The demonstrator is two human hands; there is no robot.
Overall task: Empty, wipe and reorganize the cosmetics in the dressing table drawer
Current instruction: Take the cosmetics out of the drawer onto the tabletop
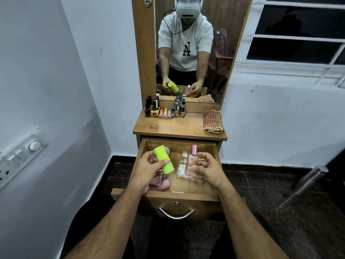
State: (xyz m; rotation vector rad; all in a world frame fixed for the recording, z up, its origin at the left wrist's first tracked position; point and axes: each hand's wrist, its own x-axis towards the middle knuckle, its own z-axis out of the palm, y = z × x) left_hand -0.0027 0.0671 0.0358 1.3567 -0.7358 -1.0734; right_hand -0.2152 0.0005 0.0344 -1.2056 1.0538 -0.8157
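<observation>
Drawer [214,195] pulled out from the desk [168,128], both my hands over it. My left hand [147,171] has its grip closed round a lime-green tube [164,159]: thumb across the front of its lower half, fingers curled behind. Tube sits above the left part of the drawer, long axis tilted, upper end leaning up and to the left toward the drawer's back wall, lower end down-right just past my thumb. Under that hand a pinkish item [158,181] lies on the drawer floor, mostly hidden, can't tell what it is.

My right hand [209,171] grips a pink perfume bottle [192,163] from its right side, fingertips on the glass body, thumb low on the front. Bottle stands near upright, rose-metal cap pointing toward the drawer's back wall, label facing me. Just behind and left of it, touching, a clear plastic box [182,165] rests in the drawer.

On the desk: row of nail polish bottles [154,109], lip balm sticks [165,113] and small bottles [179,109] at the back left against the mirror [186,53]; checked cloth [212,121] folded at the back right.
</observation>
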